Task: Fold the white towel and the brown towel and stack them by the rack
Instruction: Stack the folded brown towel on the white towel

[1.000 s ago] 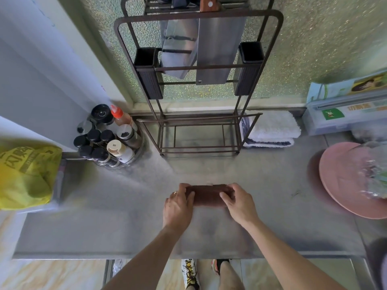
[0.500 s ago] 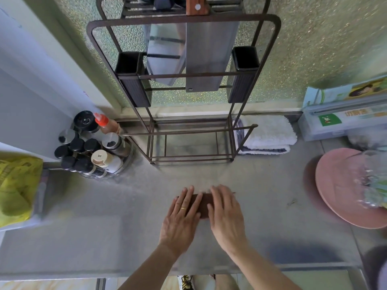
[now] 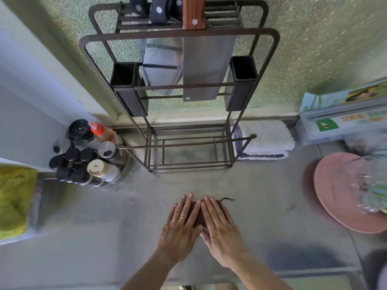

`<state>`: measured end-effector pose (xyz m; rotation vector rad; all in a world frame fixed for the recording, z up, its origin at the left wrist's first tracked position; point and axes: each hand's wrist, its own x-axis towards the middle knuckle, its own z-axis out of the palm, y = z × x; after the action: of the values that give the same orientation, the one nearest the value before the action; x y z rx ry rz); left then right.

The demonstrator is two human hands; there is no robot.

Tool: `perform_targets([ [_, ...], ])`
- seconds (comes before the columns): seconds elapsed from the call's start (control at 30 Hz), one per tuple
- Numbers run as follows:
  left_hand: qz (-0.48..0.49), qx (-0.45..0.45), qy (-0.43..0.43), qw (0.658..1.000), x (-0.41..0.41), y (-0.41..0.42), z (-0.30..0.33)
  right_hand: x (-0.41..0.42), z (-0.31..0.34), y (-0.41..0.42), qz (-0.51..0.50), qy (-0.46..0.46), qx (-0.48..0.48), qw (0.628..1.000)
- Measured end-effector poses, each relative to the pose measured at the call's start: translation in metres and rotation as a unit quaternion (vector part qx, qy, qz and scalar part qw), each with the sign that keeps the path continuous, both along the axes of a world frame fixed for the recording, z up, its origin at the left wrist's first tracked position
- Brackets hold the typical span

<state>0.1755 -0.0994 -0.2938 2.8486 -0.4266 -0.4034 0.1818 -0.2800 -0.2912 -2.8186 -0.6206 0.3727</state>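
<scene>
The brown towel [image 3: 199, 214] lies folded small on the grey counter, almost wholly covered by my two hands. My left hand [image 3: 181, 227] and my right hand [image 3: 219, 229] rest flat on it side by side, fingers straight and pointing away from me. A loose brown thread pokes out at the towel's far right corner. The white towel [image 3: 266, 139] lies folded against the right side of the brown metal rack [image 3: 188, 155], by the back wall.
Knives and cleavers hang in the rack's upper part. A cluster of spice bottles [image 3: 88, 155] stands left of the rack. A pink plate [image 3: 343, 193] with clear plastic sits at the right. Boxes [image 3: 343, 118] lie at the back right. A yellow cloth [image 3: 14, 197] is at the left.
My hands went from gripping the towel's two ends to lying flat on top of it, close together. The view has shifted closer to the rack.
</scene>
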Motion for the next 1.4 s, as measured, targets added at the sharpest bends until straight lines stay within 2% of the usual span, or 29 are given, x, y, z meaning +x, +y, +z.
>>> perform_targets([
  [0.13, -0.028, -0.006, -0.01, 1.0, -0.002, 0.012, 0.006, 0.0, 0.008, -0.006, 0.0, -0.009, 0.024, 1.0],
  [0.17, -0.004, -0.028, -0.012, 1.0, -0.002, 0.014, 0.009, 0.0, 0.012, -0.008, -0.031, -0.018, 0.046, 0.998],
  [0.23, 0.116, -0.101, -0.015, 0.988, -0.005, 0.014, 0.021, -0.004, 0.018, -0.011, -0.146, -0.046, 0.105, 0.983],
  [0.3, 0.292, -0.17, -0.019, 0.941, -0.006, 0.007, 0.037, -0.008, 0.026, -0.009, -0.318, -0.049, 0.168, 0.932],
  [0.37, 0.448, -0.208, 0.042, 0.868, -0.002, -0.003, 0.052, -0.007, 0.032, -0.002, -0.474, 0.046, 0.221, 0.851],
  [0.4, 0.489, -0.21, 0.083, 0.842, 0.001, -0.006, 0.058, -0.005, 0.034, 0.002, -0.526, 0.093, 0.233, 0.813],
  [0.47, 0.512, -0.196, 0.146, 0.823, 0.006, -0.011, 0.062, 0.002, 0.041, 0.01, -0.58, 0.139, 0.249, 0.763],
  [0.6, 0.534, -0.197, 0.202, 0.797, 0.018, -0.014, 0.062, 0.015, 0.031, 0.026, -0.655, 0.223, 0.301, 0.656],
  [0.7, 0.581, -0.237, 0.251, 0.737, 0.022, -0.01, 0.055, 0.022, 0.027, 0.023, -0.669, 0.24, 0.34, 0.616],
  [0.8, 0.616, -0.285, 0.285, 0.677, 0.025, -0.002, 0.055, 0.027, 0.047, 0.018, -0.678, 0.296, 0.402, 0.54],
  [0.9, 0.631, -0.382, 0.33, 0.589, 0.021, -0.008, 0.07, 0.024, 0.064, -0.001, -0.666, 0.324, 0.428, 0.519],
  [0.97, 0.628, -0.439, 0.382, 0.517, 0.019, -0.018, 0.07, 0.02, 0.079, -0.023, -0.654, 0.335, 0.43, 0.523],
  [1.03, 0.618, -0.479, 0.402, 0.477, 0.022, -0.037, 0.072, 0.02, 0.091, -0.051, -0.638, 0.328, 0.441, 0.539],
  [1.1, 0.594, -0.506, 0.394, 0.486, 0.033, -0.065, 0.085, 0.026, 0.104, -0.082, -0.617, 0.321, 0.455, 0.556],
  [1.2, 0.553, -0.542, 0.348, 0.529, 0.066, -0.117, 0.104, 0.052, 0.115, -0.131, -0.6, 0.289, 0.474, 0.576],
  [1.23, 0.539, -0.541, 0.319, 0.561, 0.08, -0.136, 0.109, 0.066, 0.116, -0.148, -0.601, 0.273, 0.475, 0.582],
  [1.33, 0.463, -0.466, 0.192, 0.73, 0.118, -0.184, 0.126, 0.118, 0.123, -0.192, -0.596, 0.223, 0.487, 0.598],
  [1.4, 0.391, -0.412, 0.076, 0.82, 0.143, -0.211, 0.141, 0.156, 0.128, -0.211, -0.589, 0.189, 0.481, 0.621],
])
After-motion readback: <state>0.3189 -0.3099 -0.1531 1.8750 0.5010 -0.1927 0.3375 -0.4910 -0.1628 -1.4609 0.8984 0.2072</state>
